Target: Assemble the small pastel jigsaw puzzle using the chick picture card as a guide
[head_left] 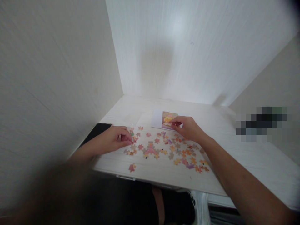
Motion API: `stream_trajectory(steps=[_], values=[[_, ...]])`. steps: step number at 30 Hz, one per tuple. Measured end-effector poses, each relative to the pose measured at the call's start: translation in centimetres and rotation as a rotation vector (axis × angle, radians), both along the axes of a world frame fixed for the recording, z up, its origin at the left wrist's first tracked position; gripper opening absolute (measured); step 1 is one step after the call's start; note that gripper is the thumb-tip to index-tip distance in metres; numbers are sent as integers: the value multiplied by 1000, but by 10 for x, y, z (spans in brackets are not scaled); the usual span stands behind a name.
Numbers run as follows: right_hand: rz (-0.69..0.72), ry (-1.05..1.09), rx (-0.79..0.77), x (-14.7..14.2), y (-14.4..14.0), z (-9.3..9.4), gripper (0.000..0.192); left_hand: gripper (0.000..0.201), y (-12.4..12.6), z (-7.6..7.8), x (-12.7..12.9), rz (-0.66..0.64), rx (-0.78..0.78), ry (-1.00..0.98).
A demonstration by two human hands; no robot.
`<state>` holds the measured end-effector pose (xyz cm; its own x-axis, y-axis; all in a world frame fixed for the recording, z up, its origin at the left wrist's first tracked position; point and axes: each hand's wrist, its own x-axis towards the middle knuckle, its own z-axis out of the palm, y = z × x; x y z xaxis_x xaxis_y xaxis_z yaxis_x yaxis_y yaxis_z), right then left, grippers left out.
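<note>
Our left hand (117,137) curls its grip nearly closed, fingertips pinching small pieces at the edge of the scattered pastel cardboard puzzle pieces (164,150) on the white wood-grain table (246,156). Our right hand (187,128) pinches the white picture card (161,119) beyond them.

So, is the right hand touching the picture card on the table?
Touching. In the head view, the right hand has its fingertips lying on the lower edge of the picture card, with no gap visible between them.
</note>
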<state>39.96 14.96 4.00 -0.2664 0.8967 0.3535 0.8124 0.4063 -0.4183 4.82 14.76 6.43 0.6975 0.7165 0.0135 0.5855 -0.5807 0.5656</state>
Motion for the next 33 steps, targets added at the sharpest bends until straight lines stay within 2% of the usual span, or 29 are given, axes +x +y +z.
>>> stream_trajectory(steps=[4,8,19,26,28,30,33], values=[[7,-1,-10,0,0,0,21,22,-7,6,6,-88,-74,0],[-2,-6,-16,1,0,0,21,20,-9,4,10,-113,-72,7],[1,10,-17,2,0,-2,21,19,-10,0,11,-58,-16,20],[11,-3,-7,-1,-1,1,21,23,-12,-1,11,32,-140,9],[23,1,-10,-4,-2,1,21,25,-11,0,12,32,-118,-49],[62,26,-33,-10,-4,2,21,27,-11,1,14,49,-57,-125],[197,60,-87,-23,-13,5,21,27,-10,0,21,139,-15,-231]])
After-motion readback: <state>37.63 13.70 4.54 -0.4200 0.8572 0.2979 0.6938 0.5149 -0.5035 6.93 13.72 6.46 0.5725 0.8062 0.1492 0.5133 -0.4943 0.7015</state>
